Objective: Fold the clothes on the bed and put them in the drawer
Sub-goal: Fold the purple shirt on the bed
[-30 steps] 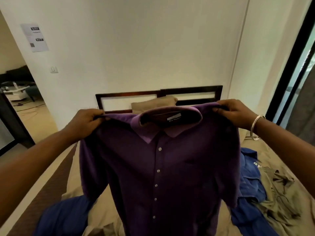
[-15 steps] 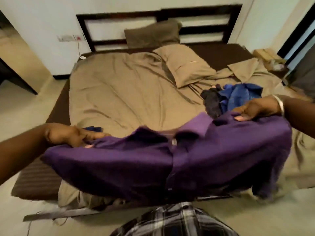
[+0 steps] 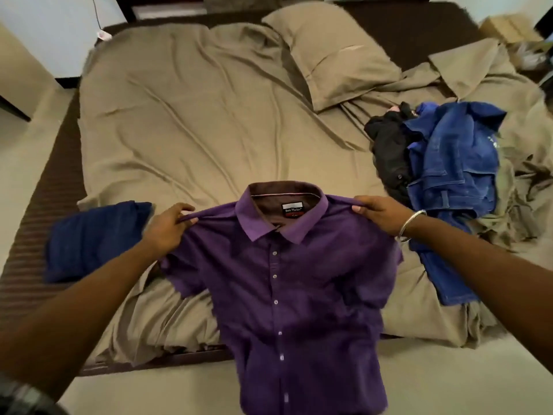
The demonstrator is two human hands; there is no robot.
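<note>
A purple button-up shirt [image 3: 299, 289] hangs front up over the near edge of the bed [image 3: 194, 115], collar toward the headboard, its lower half past the mattress edge. My left hand [image 3: 167, 229] pinches the shirt's left shoulder. My right hand [image 3: 378, 215], with a silver bangle on the wrist, grips the right shoulder. A folded dark blue garment [image 3: 92, 238] lies on the bed just left of my left hand. To the right sits a loose pile of blue clothes [image 3: 454, 187] with a black garment [image 3: 389, 151].
Two tan pillows [image 3: 332, 55] lie at the head of the rumpled tan sheet. A dark striped mattress edge [image 3: 30, 235] runs along the left. Pale floor lies in front of the bed. Clutter sits at the far right corner. No drawer is in view.
The shirt, held up in the air a second ago and swung horizontally, now hangs straightened over the bed's near edge. Both hands still hold its shoulders, and the view has tilted down.
</note>
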